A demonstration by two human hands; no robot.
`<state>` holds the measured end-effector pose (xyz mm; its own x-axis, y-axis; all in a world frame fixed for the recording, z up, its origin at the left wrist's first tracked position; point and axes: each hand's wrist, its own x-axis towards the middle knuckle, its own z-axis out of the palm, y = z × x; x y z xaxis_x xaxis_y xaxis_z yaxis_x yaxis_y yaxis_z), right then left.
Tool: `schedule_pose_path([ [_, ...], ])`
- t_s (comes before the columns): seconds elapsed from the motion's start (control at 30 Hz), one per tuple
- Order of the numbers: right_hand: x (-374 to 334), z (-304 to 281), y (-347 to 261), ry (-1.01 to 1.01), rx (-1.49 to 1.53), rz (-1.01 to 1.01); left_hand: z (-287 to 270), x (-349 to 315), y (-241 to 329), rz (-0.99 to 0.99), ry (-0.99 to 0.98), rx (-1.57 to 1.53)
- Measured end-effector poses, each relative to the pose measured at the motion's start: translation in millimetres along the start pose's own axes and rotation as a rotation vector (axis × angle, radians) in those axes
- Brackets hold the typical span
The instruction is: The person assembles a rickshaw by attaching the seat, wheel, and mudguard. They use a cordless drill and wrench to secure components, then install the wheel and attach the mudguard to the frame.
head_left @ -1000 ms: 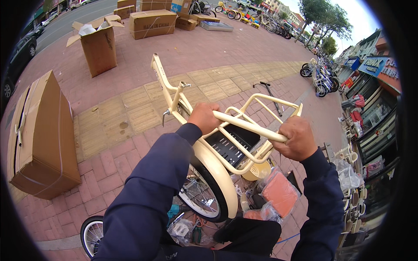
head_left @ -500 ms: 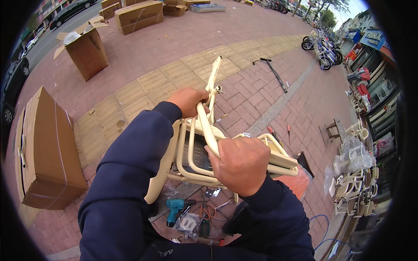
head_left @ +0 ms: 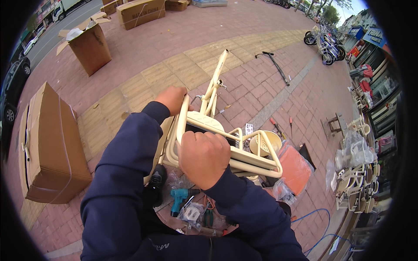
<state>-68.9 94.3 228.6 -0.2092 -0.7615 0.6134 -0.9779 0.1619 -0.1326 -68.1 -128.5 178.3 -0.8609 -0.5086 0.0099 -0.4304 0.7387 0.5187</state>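
My left fingers (head_left: 180, 92) and right fingers (head_left: 211, 142) grasp a cream tube (head_left: 182, 120); a teal drill (head_left: 177, 198) lies near, a pump (head_left: 278, 68) far right.

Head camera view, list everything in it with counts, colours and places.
bicycle frame: one, cream, centre
cardboard boxes: at least five, brown, left half
drill: one, teal, lower centre
panel: one, orange, right of frame
round container: one, cream, beside panel
floor pump: one, black, upper right
hand tools: several, some red, on paving
hose or cable: one, blue, lower right
loose parts: several, cream, right
parked bikes: several, mixed, upper right
vehicles: several, black or white, left
sleeves: two, navy, lower
left hand: one, bare, on frame
right hand: one, bare, on frame
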Motion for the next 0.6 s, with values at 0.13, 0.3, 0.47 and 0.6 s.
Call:
schedule_pose_path([
  [0.13,-7.6,-2.8,5.3,-0.1,0.011,0.019,-24.8,-49.8,15.2,-0.013,0.106,0.056],
  [0.3,-29.8,-9.7,10.1,-0.091,-0.015,0.021,-15.9,-129.0,58.2,-0.287,0.032,-0.81],
  [0.47,-48.5,-21.8,15.9,-0.156,-0.04,0.026,40.4,-160.3,106.8,-0.465,-0.067,-1.457],
  [0.6,-68.9,-43.6,33.6,-0.256,0.156,0.077,63.0,-164.8,124.3,-0.468,0.022,-1.544],
])
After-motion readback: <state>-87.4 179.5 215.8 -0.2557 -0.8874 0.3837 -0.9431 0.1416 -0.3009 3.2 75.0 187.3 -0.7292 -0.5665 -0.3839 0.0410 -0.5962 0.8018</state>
